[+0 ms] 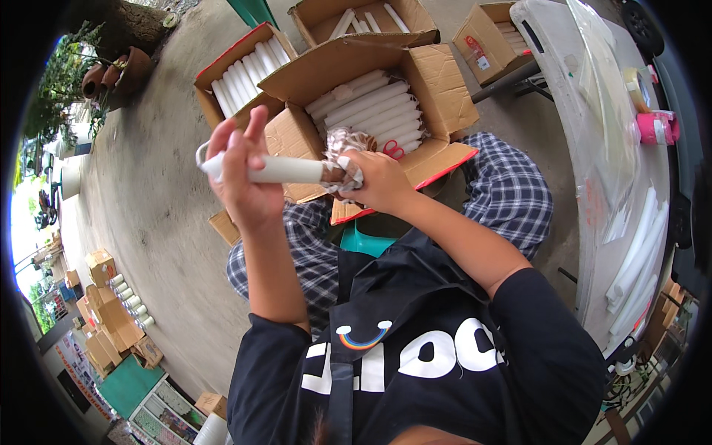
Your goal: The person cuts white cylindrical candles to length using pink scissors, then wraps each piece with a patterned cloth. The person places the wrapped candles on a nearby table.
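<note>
A thick white candle [292,170] lies roughly level above the near edge of an open cardboard box [439,89]. Around its wick end is my left hand [247,172], somewhat blurred, with some fingers raised. My right hand [381,181] grips a brown and white cloth [347,147] bunched around the candle's other end. Inside the box, white candles [375,108] lie side by side in a stack. Red-handled scissors [394,149] rest on them, just beyond my right hand; their blades are not visible.
More boxes of candles stand ahead: one at the left [208,78], one behind [311,16], one at the right [473,44]. A table [589,222] on the right bears plastic sheets, tape rolls [659,128] and long white pieces [639,250]. Cartons [111,317] stand far left.
</note>
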A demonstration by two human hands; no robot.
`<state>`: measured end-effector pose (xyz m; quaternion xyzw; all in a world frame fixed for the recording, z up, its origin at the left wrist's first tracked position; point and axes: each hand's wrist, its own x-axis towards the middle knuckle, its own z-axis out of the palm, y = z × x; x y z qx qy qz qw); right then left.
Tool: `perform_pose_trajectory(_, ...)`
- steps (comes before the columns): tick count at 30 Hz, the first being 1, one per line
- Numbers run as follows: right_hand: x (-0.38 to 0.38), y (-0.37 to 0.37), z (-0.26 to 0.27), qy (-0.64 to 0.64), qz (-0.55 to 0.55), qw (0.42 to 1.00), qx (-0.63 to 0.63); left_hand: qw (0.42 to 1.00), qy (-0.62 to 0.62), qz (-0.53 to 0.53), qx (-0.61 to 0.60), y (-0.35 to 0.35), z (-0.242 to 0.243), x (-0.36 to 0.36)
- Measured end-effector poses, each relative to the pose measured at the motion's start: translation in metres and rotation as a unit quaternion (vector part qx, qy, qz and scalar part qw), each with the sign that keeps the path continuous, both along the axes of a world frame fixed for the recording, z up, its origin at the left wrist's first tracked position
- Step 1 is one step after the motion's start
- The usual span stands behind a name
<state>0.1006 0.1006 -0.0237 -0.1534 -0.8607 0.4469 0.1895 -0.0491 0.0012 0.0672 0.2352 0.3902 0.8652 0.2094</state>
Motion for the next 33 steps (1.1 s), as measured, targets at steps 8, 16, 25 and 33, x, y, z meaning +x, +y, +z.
perform_pose_trajectory(8, 0.019, 0.072, -0.046, 0.003, 0.044, 0.879, -0.475, 0.973, 0.089, -0.079, 0.195, -0.045, 0.036, -0.021)
perform_pose_trajectory(16, 0.000, 0.075, -0.021, 0.187, 0.017, 0.649, -0.737, 0.972, 0.135, 0.036, 0.187, -0.059, 0.032, -0.012)
perform_pose_trajectory(25, -0.012, 0.027, -0.004, -0.078, -0.050, 0.929, -0.358, 0.986, 0.118, 0.089, 0.072, -0.041, -0.005, 0.015)
perform_pose_trajectory(33, -0.065, 0.054, -0.007, -0.182, -0.025, 0.981, 0.068, 0.937, 0.341, -0.079, -0.010, -0.046, 0.032, 0.056)
